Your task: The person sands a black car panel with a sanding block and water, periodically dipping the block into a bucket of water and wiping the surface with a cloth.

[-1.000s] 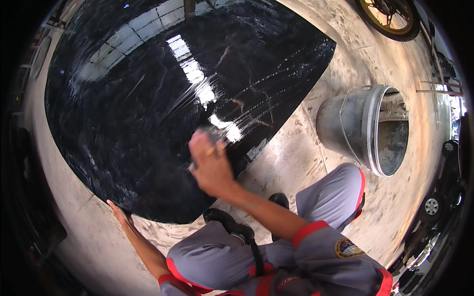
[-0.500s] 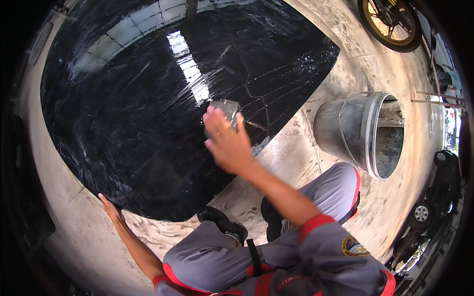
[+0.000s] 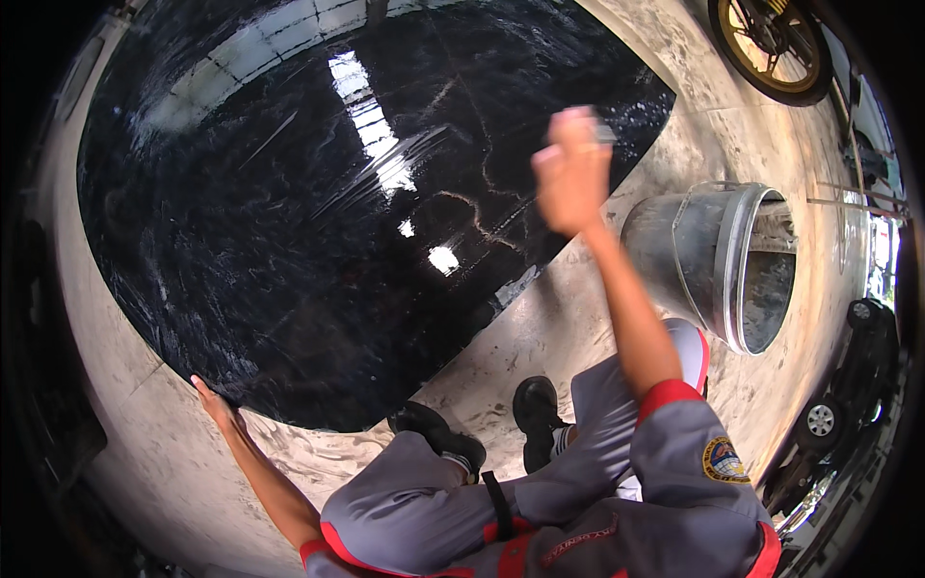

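Observation:
A large glossy black stone slab (image 3: 318, 222) with pale veins lies flat on the concrete floor and reflects a bright roof. My left hand (image 3: 214, 403) rests with fingers spread on the slab's near left edge. My right hand (image 3: 570, 173) is raised over the slab's right corner, blurred by motion. It is closed on a small grey pad (image 3: 603, 131) that peeks out at the fingertips. My knees in grey trousers and my black shoes (image 3: 438, 438) are just in front of the slab's near corner.
A dented metal bucket (image 3: 718, 255) stands on the floor right of the slab, close to my right forearm. A motorcycle wheel (image 3: 771, 43) is at the top right. A dark vehicle with a wheel (image 3: 821, 420) sits at the right rim.
My right hand has swept with the pad from the middle of the slab rightward and farther out to its right corner. My left hand stays on the slab's edge.

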Tool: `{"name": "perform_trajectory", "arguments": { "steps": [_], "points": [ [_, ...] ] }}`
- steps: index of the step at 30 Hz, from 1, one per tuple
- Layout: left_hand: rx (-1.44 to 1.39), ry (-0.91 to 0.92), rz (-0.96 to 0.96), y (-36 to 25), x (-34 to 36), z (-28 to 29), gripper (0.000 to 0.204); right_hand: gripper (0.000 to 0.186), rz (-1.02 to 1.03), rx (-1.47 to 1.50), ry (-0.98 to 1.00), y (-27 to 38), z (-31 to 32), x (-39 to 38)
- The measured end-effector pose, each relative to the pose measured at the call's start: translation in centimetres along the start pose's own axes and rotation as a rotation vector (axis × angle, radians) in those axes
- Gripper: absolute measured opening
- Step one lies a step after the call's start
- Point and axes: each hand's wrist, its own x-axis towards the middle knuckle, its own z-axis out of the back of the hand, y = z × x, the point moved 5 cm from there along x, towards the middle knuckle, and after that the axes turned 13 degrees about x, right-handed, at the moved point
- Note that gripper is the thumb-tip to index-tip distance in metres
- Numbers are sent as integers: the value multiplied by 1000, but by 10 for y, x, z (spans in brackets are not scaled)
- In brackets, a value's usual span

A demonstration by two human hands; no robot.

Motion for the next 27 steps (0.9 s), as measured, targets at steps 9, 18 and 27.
{"name": "perform_trajectory", "arguments": {
  "steps": [9,18,27],
  "points": [
    [71,-7,20,4,4,24,82,62,204,326,453,194,-49,-45],
    [431,66,200,-12,-5,18,93,52,-313,293,474,-31,36,39],
    [914,-180,85,-10,7,39,95,48,-822,246,-268,-163,325,-125]
  ]
}}
